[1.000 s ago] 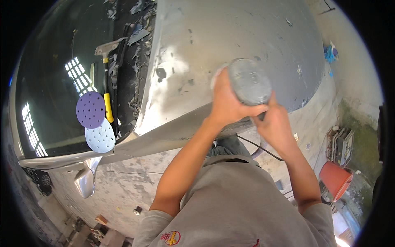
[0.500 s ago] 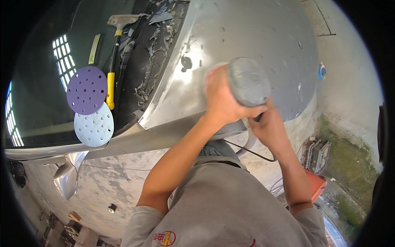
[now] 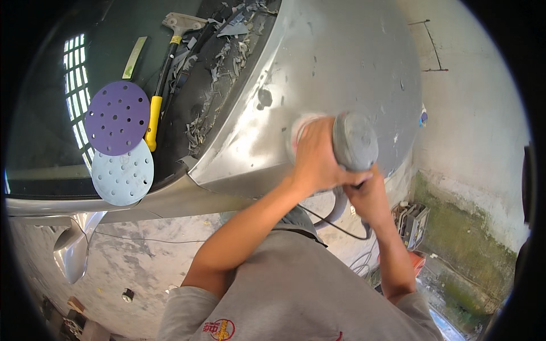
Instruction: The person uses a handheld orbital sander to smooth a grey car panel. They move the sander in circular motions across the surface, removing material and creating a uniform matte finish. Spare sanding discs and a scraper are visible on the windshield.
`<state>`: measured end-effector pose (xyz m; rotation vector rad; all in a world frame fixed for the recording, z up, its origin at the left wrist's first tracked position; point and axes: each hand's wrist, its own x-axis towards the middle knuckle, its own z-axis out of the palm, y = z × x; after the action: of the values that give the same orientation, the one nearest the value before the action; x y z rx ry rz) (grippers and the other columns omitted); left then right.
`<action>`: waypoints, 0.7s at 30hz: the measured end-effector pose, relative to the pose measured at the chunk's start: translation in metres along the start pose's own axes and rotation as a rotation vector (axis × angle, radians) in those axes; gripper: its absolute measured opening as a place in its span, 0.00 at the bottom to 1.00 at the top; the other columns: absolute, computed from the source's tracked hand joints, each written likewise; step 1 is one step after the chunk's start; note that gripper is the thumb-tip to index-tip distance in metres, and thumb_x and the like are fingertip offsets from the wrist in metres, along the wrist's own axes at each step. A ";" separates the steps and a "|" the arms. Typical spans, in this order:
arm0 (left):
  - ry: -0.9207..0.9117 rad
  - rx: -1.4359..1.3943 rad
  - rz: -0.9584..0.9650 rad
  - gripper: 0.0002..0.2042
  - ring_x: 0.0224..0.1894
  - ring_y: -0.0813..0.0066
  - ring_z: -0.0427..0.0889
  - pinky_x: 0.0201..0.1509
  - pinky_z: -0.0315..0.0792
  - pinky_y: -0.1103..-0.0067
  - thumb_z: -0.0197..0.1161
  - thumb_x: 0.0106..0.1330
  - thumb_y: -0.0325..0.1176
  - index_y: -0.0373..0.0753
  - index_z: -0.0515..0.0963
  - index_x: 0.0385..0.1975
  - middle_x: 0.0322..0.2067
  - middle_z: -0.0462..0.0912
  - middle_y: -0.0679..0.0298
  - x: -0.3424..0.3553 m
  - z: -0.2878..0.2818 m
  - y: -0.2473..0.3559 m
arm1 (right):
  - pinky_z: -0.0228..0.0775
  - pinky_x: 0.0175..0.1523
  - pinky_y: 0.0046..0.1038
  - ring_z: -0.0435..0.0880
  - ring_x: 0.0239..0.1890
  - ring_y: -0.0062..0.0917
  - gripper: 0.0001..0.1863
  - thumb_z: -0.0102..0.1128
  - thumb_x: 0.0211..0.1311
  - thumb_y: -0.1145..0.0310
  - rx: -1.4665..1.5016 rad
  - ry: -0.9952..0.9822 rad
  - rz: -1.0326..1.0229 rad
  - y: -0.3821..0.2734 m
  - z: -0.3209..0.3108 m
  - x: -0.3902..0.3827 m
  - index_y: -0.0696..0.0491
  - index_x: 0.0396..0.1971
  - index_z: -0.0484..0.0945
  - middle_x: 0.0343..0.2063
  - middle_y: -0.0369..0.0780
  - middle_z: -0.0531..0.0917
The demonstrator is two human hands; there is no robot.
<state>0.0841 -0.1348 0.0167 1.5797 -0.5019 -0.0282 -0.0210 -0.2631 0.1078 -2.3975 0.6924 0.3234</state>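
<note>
A left grip (image 3: 316,159) wraps the side of a grey round-topped sander (image 3: 358,142), while a right grip (image 3: 368,196) closes on the tool's rear end, just beside it. Both are firmly on the machine, which sits tilted over the near side of a car's silver-grey hood (image 3: 347,51); its pale, reddish rim is blurred, but appears to lie against the metal. A ribbed grey hose (image 3: 339,207) and a black cord (image 3: 330,224) hang below the hands, in front of the worker, who wears a grey-brown short-sleeved shirt (image 3: 296,284) with a red and yellow emblem.

To the left, dark chips mark the bare metal, and torn grey scraps (image 3: 232,28) litter the black trough at the foot of the windshield (image 3: 122,28). On the glass, a perforated purple disc (image 3: 118,118) overlaps a pale blue disc (image 3: 123,176) with similar holes. A scraper with a yellow handle (image 3: 153,116) lies alongside, its broad head pointing away from the worker, near a narrow pale green strip (image 3: 135,58). A silver side mirror (image 3: 71,253) juts out over the stained floor (image 3: 153,227). At right, an orange-red bucket (image 3: 418,263), partly hidden by the right forearm, stands near a moss-stained wall (image 3: 478,148).
</note>
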 end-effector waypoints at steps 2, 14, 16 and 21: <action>0.092 -0.014 0.107 0.53 0.61 0.46 0.81 0.68 0.69 0.55 0.89 0.34 0.58 0.34 0.77 0.62 0.56 0.83 0.51 -0.010 0.000 0.002 | 0.82 0.49 0.38 0.91 0.45 0.44 0.31 0.73 0.55 0.82 -0.044 -0.030 -0.150 0.005 0.002 -0.006 0.65 0.61 0.75 0.43 0.54 0.89; 0.188 0.081 0.206 0.55 0.60 0.47 0.81 0.66 0.71 0.54 0.91 0.30 0.52 0.33 0.74 0.64 0.55 0.82 0.52 -0.024 0.026 -0.002 | 0.80 0.37 0.49 0.88 0.32 0.58 0.40 0.72 0.54 0.78 -0.125 -0.095 -0.352 0.038 -0.012 0.015 0.77 0.65 0.64 0.27 0.57 0.86; 0.185 0.081 0.026 0.55 0.60 0.47 0.81 0.68 0.71 0.54 0.91 0.31 0.54 0.32 0.74 0.63 0.54 0.83 0.51 -0.022 0.027 -0.004 | 0.80 0.38 0.49 0.88 0.33 0.58 0.42 0.73 0.53 0.77 -0.234 -0.173 -0.248 0.037 -0.013 0.021 0.79 0.65 0.63 0.28 0.57 0.86; 0.192 0.079 -0.010 0.57 0.60 0.48 0.81 0.69 0.71 0.55 0.91 0.33 0.60 0.31 0.73 0.64 0.56 0.82 0.50 -0.020 0.028 -0.013 | 0.84 0.41 0.42 0.91 0.37 0.54 0.45 0.73 0.55 0.80 -0.120 -0.090 -0.353 0.032 -0.018 0.034 0.67 0.74 0.62 0.31 0.56 0.89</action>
<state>0.0609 -0.1552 -0.0041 1.6427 -0.3485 0.1362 -0.0094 -0.3090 0.0928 -2.5429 0.2066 0.3276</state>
